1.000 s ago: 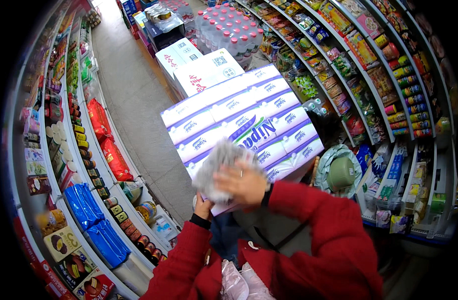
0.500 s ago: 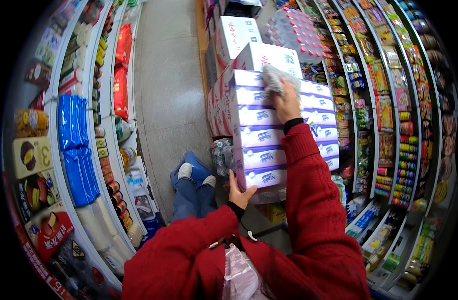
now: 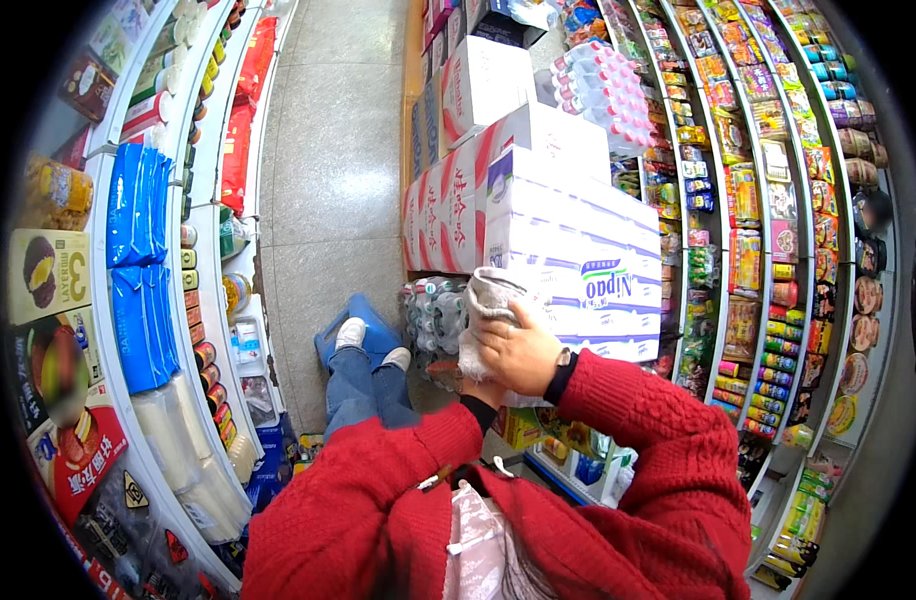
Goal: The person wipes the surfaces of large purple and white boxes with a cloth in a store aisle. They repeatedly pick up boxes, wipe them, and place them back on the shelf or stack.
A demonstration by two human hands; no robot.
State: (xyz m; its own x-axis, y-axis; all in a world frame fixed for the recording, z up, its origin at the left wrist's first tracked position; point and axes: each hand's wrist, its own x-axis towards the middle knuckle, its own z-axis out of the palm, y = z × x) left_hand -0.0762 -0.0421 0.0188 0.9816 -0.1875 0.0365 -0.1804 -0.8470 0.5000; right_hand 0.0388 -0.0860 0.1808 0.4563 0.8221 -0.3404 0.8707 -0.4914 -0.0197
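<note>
My right hand (image 3: 518,352) is closed round a crumpled grey cloth (image 3: 478,330) by the near left corner of a large white and purple tissue multipack (image 3: 568,240). Below it, my left hand (image 3: 485,390) meets the cloth and the right hand. Its fingers are mostly hidden behind them, so their grip does not show. Behind the multipack stand white cartons with red print (image 3: 563,140).
Bottles in clear wrap (image 3: 433,315) stand left of the multipack, and a red-capped bottle pack (image 3: 608,95) lies beyond it. Snack shelves (image 3: 748,240) line the right; shelves with blue packs (image 3: 138,320) line the left. A blue stool (image 3: 363,325) is by my feet.
My right hand has drawn the cloth from the multipack's top back to its near left corner. My left hand no longer lies spread on that corner and is now beside the cloth.
</note>
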